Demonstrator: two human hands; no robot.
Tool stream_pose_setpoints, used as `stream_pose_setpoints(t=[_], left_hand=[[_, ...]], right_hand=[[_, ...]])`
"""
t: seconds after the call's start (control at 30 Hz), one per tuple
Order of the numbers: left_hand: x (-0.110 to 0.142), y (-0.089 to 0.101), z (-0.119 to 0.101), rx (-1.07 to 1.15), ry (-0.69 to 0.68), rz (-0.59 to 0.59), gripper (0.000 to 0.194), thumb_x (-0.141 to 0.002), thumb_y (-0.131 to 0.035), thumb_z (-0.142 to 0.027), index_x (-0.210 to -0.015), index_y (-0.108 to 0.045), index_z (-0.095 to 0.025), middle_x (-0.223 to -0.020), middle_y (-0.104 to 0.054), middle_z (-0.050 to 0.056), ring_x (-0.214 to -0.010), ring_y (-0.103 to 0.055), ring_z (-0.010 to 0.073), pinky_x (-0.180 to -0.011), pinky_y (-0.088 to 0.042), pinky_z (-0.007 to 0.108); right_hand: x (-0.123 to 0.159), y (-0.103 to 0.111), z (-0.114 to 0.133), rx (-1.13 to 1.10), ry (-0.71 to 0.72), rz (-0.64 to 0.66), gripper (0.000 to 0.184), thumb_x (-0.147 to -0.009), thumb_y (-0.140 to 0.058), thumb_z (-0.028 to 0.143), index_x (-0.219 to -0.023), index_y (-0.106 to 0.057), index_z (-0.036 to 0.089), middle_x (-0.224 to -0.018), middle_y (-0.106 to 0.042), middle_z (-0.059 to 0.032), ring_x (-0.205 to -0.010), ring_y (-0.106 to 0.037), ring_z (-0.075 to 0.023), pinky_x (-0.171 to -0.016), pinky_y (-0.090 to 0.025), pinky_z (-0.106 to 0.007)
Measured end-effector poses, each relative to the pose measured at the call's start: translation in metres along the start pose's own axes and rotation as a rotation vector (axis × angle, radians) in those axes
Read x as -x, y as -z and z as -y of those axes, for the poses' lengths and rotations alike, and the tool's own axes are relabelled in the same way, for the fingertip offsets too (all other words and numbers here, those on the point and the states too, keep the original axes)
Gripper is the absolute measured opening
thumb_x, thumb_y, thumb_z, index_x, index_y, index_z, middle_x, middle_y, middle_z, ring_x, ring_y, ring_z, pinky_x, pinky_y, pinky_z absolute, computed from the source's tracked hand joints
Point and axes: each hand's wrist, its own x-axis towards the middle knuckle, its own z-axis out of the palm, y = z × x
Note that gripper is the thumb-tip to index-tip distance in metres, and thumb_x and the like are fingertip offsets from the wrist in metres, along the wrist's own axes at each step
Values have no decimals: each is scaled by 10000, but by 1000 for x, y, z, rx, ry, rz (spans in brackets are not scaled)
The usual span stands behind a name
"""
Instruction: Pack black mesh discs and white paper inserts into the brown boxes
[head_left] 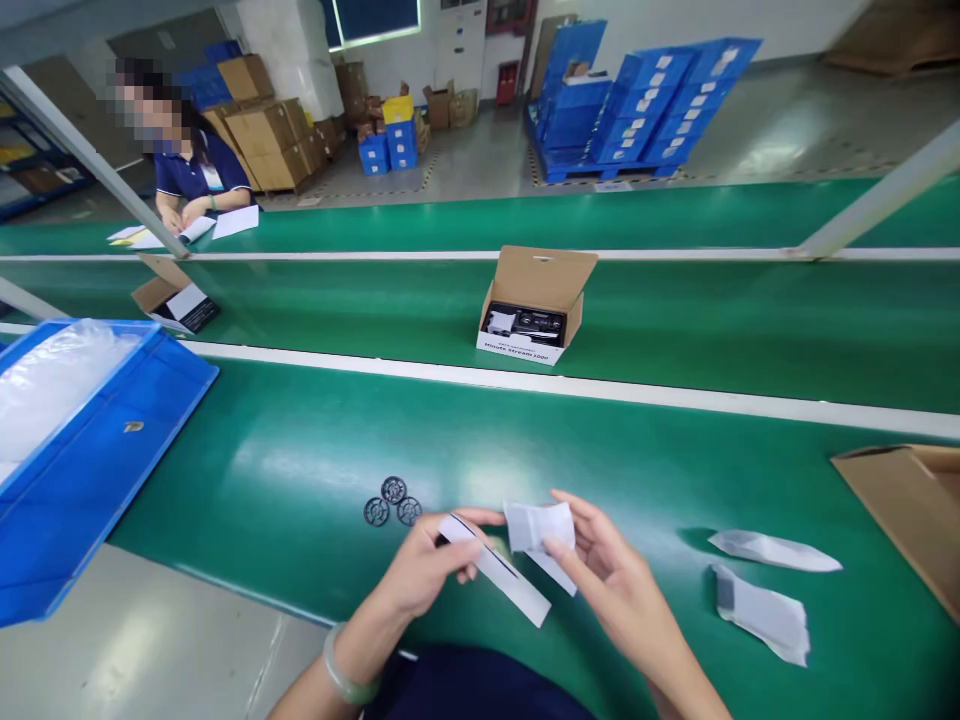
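over the bench (300, 450), a white strip (514, 588) is being pinched in the left hand (420, 568); beside it, a white packet (538, 525) is being gripped in the right hand (616, 582), fingers closed narrowly on each. three discs (394, 490) are being supported near the left hand, two pouches (765, 614) near the right.

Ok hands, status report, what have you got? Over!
Left hand pinching strip. Right hand holding packet. Black discs beside left hand, not between the two.

Three black discs (394, 489), two packets (765, 612) lying loose — two boxes (525, 340) along the belt (337, 310)
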Motion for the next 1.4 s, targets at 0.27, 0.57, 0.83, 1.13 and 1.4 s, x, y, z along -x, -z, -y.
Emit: stream_pose_setpoints(t=[0.27,0.57,0.83,1.13,1.4], left_hand=[[1,47,-34,145,-116,-400,334,-584,-861,-409,-744,-742,-141,-702,-602,30,-516,-499,81,-437,-370,179],[-1,54,-35,160,-142,-469,373,-584,-860,-408,-770,-740,-108,-579,-559,17,-506,-464,81,-450,-397,179],[8,83,-59,138,-321,-622,347,-620,-841,-361,-841,-735,-115,-563,-494,-18,-517,-477,89,-466,-398,183],[9,101,-66,86,-369,-640,313,-664,-821,-364,-846,-689,-147,-568,-489,-34,-516,-471,92,-485,-393,192],[6,112,-71,77,-412,-682,408,-664,-814,-390,-944,-686,-122,-540,-479,-41,-491,-435,80,-468,-342,186]], right_hand=[[-55,19,-12,-99,-12,-134,514,-770,-746,599,-1061,-594,204,-990,-660,-92,-912,-614,-269,-775,-538,-354],[-110,3,-64,-95,118,-60,443,-800,-702,527,-1066,-566,201,-992,-651,-84,-919,-609,-261,-822,-508,-374],[-107,-3,-97,125,184,-87,408,-887,-579,511,-1155,-539,207,-1085,-612,-98,-970,-585,-274,-842,-487,-401],[-107,-2,-97,184,185,-100,430,-884,-549,539,-1143,-553,196,-1085,-632,-116,-978,-603,-285,-831,-524,-387],[-106,1,-109,237,99,-138,539,-793,-573,623,-1105,-587,185,-1144,-632,-124,-1047,-593,-310,-920,-506,-378]])
